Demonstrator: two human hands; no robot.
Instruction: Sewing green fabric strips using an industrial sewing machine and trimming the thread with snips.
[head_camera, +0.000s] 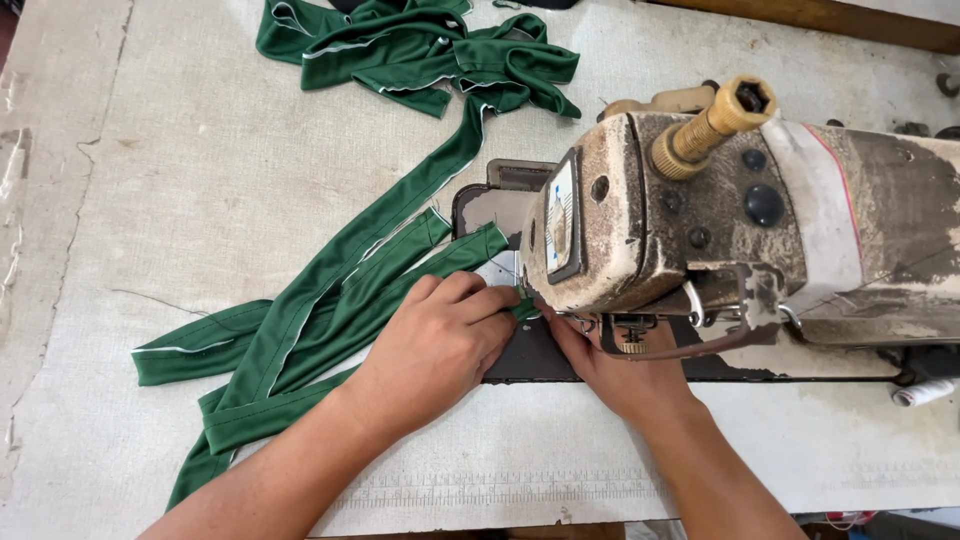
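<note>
left hand (440, 340): flat, pinning folded green fabric strip (330, 300) at frame centre, keeping fold aligned | right hand (610, 365): under worn cream sewing machine (720, 220), grip hidden, cannot tell | bunched green cloth (420, 50) upper left

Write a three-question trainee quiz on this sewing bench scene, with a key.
1. True or false: the left hand rests flat on the green fabric strip.
2. Where is the right hand? A) on the fabric pile B) under the sewing machine head C) off the table
3. What lies at the top of the table?

Key: 1 true. 2 B. 3 a heap of green fabric.
</note>
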